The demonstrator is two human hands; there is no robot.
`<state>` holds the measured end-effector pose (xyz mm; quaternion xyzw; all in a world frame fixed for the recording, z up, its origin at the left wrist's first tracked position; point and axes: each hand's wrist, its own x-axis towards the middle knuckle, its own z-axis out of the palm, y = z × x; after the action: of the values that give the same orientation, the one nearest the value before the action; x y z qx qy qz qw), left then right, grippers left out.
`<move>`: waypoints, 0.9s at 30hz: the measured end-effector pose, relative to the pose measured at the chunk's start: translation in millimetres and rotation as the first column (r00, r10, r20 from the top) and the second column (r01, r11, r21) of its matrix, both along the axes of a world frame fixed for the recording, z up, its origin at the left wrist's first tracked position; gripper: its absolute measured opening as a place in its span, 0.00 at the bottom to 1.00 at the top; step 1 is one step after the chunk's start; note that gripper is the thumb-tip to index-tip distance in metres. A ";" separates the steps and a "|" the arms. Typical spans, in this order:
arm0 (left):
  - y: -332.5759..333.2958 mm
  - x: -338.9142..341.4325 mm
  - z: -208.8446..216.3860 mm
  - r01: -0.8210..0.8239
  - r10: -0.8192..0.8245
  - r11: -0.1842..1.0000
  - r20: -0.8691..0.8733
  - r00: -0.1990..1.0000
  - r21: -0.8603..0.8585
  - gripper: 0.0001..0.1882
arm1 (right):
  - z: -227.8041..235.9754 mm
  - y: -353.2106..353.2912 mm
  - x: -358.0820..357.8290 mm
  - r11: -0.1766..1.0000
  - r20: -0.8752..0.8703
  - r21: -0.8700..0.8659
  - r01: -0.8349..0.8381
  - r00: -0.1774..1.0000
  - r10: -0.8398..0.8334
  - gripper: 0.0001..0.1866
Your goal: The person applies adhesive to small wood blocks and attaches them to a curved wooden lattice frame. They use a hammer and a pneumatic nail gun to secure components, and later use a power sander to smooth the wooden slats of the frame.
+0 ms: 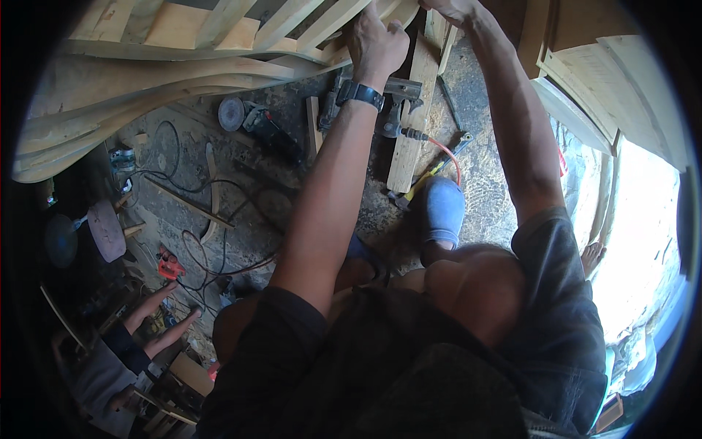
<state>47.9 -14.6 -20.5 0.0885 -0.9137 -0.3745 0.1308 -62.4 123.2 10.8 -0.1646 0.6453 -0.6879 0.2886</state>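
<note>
The left hand (pixel 376 45), palm turned down with its thumb out to the side, meets the edge of a pale, slatted wooden frame with long curved rails (pixel 241 67); its fingertips are hidden, so I cannot tell what they grip. The frame fills the upper left, its long axis running leftward from this hand and bending downward at the far end. The right hand (pixel 455 9) is cut off by the upper edge, its grip impossible to tell; the left is nearer the frame's visible body. Below, between the forearms, a long pale wooden plank (pixel 404 157) lies lengthwise on the dusty grey floor (pixel 486 197), beside a yellow-handled hammer (pixel 420 184).
</note>
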 end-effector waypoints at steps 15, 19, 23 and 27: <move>5.6 1.7 8.0 0.001 0.004 0.998 -0.085 0.996 0.061 0.29 | -9.5 -4.9 1.3 0.962 0.146 -0.272 -0.006 0.988 0.048 0.17; 9.2 1.0 18.3 0.020 -0.019 0.995 -0.012 1.000 0.099 0.33 | -19.7 -14.8 3.6 0.945 0.104 -0.322 0.059 0.994 -0.027 0.17; 5.2 -0.4 17.4 0.037 -0.033 0.994 -0.035 0.999 0.104 0.34 | -13.9 -19.3 4.2 0.945 0.095 -0.297 0.137 0.989 -0.114 0.16; 8.1 -0.8 18.3 0.025 -0.023 0.994 -0.023 0.999 0.102 0.34 | -5.1 -8.9 3.0 0.986 0.037 -0.127 0.113 0.993 -0.109 0.17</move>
<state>47.2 -6.5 -2.2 0.0800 -0.8928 -0.4234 0.1314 -59.4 114.3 5.7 -0.1365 0.6034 -0.7454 0.2483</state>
